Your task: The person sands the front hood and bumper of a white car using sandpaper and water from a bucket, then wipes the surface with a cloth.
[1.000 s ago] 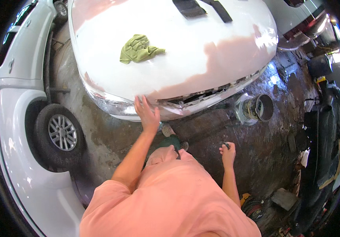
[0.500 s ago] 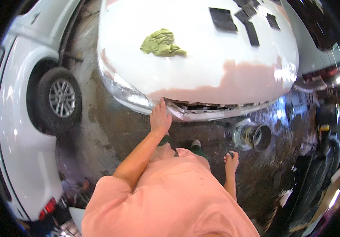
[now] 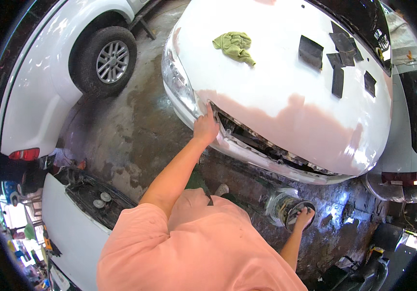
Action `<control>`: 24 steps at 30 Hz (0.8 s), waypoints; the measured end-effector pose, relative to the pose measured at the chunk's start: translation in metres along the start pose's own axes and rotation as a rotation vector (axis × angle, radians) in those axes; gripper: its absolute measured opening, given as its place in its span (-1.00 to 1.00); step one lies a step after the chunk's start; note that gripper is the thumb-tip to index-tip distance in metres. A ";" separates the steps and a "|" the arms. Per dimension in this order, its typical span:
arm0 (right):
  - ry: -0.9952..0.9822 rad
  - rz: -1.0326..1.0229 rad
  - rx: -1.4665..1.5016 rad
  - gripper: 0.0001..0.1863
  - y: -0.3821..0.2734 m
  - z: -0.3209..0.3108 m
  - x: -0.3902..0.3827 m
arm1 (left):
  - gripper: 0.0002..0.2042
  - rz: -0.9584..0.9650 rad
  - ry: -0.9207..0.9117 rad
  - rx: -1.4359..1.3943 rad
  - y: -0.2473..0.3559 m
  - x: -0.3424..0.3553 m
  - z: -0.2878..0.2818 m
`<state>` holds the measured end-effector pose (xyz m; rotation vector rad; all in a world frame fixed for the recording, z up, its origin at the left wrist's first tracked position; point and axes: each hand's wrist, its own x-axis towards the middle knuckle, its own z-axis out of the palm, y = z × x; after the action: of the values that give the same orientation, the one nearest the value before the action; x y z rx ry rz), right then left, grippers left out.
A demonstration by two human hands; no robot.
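Observation:
My left hand (image 3: pixel 206 128) rests at the front corner of a white car's hood (image 3: pixel 266 58), beside the headlight (image 3: pixel 178 80). Its index finger stretches up along the hood's edge, the others partly curled, holding nothing. Pinkish-brown patches (image 3: pixel 293 114) cover the hood's front, above an open gap (image 3: pixel 266 148) in the nose. Over the mouth of a round bucket (image 3: pixel 282 209) on the floor is my right hand (image 3: pixel 306 218), fingers closed on something small and dark that I cannot make out. A crumpled green cloth (image 3: pixel 236 47) and several dark sandpaper-like sheets (image 3: pixel 311 51) lie on the hood.
To the left stands another white vehicle (image 3: pixel 29 72) with its wheel (image 3: pixel 112 61) showing. A white panel (image 3: pixel 70 233) sits at lower left. Dark parts (image 3: pixel 368 276) lie at lower right, and the concrete floor (image 3: pixel 135 136) looks wet and stained.
The view has turned, bringing the white panel in at lower left. My right hand has moved to the bucket's mouth. My left hand stays at the hood's corner, its index finger now extended.

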<state>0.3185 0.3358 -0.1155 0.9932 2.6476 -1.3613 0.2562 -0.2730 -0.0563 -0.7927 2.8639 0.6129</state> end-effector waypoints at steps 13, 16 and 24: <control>0.053 0.192 0.234 -0.84 0.208 -0.018 0.109 | -0.47 0.050 0.478 -0.090 -0.047 0.005 0.009; -0.022 0.249 0.458 -0.84 0.256 -0.002 0.116 | -0.53 0.259 0.708 -0.150 -0.063 0.063 -0.026; -0.228 0.071 -0.199 -0.92 0.307 0.015 0.132 | -0.53 0.639 0.812 -0.201 -0.032 0.204 -0.106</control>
<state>0.3727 0.5248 -0.3857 0.8445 2.4940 -1.0975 0.0977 -0.4375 -0.0128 -0.0924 3.8973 0.7829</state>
